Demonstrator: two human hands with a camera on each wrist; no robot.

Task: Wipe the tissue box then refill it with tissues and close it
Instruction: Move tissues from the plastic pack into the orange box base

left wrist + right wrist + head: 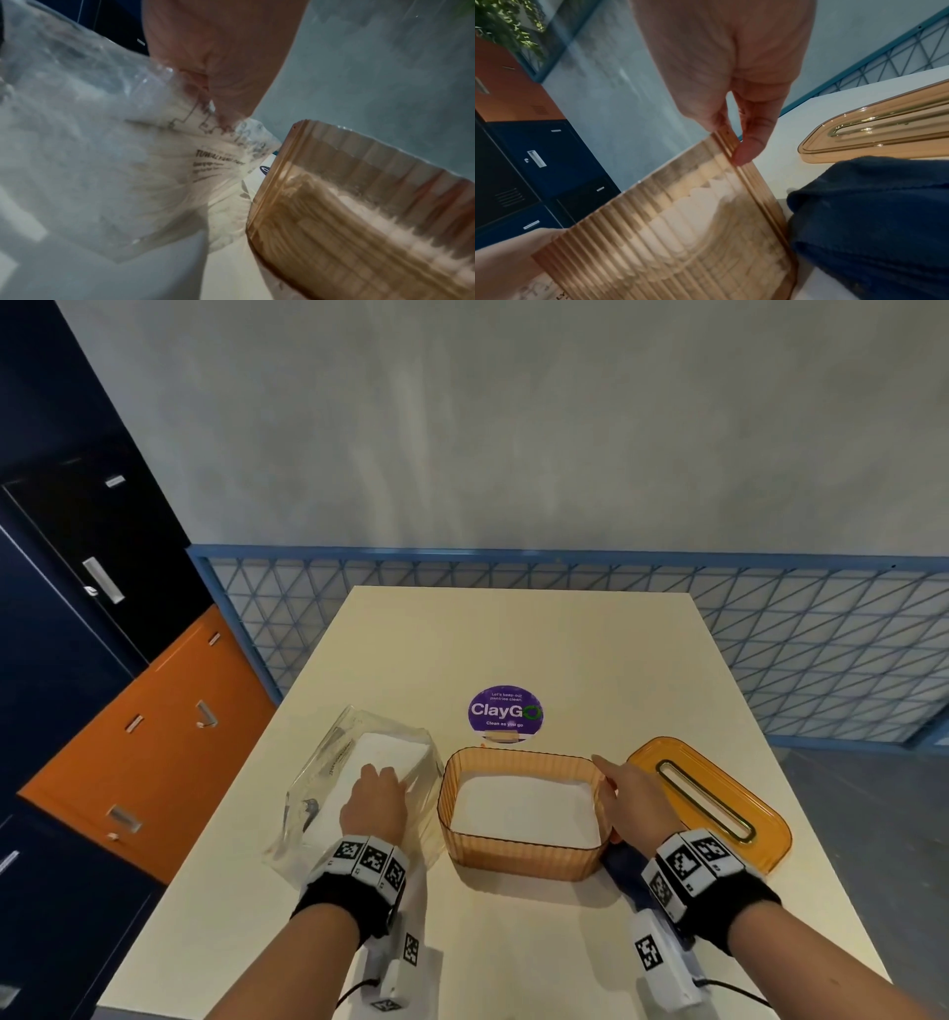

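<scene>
The amber ribbed tissue box [518, 862] stands open at the table's middle, with white tissues [524, 806] lying in it. My right hand [608, 780] pinches its right rim between thumb and fingers [746, 150], index finger pointing along the edge. Its amber slotted lid [719, 793] lies flat to the right. Left of the box is a clear plastic tissue pack [328, 793] with a white stack inside. My left hand [380, 773] reaches into the pack, its fingers [223, 105] curled on the stack behind the printed plastic. A dark blue cloth [872, 223] sits bunched under my right wrist.
The cream table [513, 639] carries a purple round sticker [505, 713] behind the box. Orange and dark blue lockers [144, 737] stand at the left. A blue mesh railing [796, 649] runs behind the table's far edge.
</scene>
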